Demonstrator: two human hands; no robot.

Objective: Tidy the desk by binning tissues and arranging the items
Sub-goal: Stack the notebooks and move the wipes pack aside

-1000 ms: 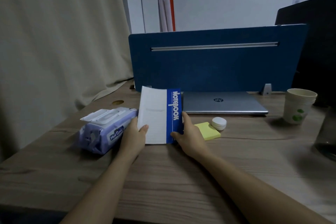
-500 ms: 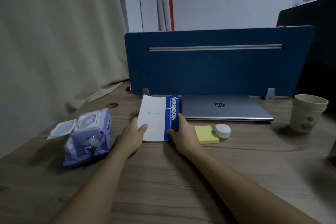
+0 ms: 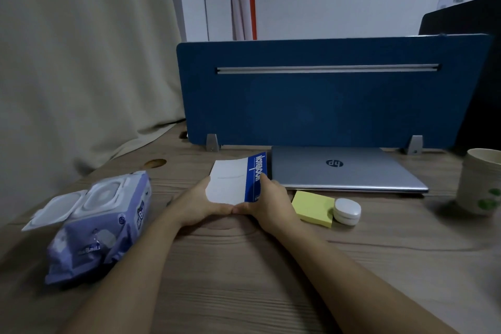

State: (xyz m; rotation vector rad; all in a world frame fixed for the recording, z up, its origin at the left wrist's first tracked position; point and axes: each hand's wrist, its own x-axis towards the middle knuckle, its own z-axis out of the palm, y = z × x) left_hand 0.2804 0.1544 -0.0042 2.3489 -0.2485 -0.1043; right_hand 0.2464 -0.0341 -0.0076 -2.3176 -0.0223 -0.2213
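Note:
A white and blue notebook (image 3: pixel 233 180) lies flat on the wooden desk (image 3: pixel 244 274), just left of a closed silver laptop (image 3: pixel 344 169). My left hand (image 3: pixel 198 205) grips its near left corner and my right hand (image 3: pixel 267 202) holds its near right edge along the blue spine; the thumbs meet at the front. A purple wet-wipes pack (image 3: pixel 100 228) with its white lid flipped open lies to the left, apart from my hands. No loose tissue or bin is visible.
A yellow sticky-note pad (image 3: pixel 311 207) and a small white case (image 3: pixel 347 210) sit right of the notebook. A paper cup (image 3: pixel 481 184) stands at the far right. A blue divider panel (image 3: pixel 325 95) closes the back; a beige curtain (image 3: pixel 81 62) hangs on the left.
The notebook has slid away from me toward the divider, beside the laptop, with both hands on it. The wipes pack now lies farther left of it, lid open.

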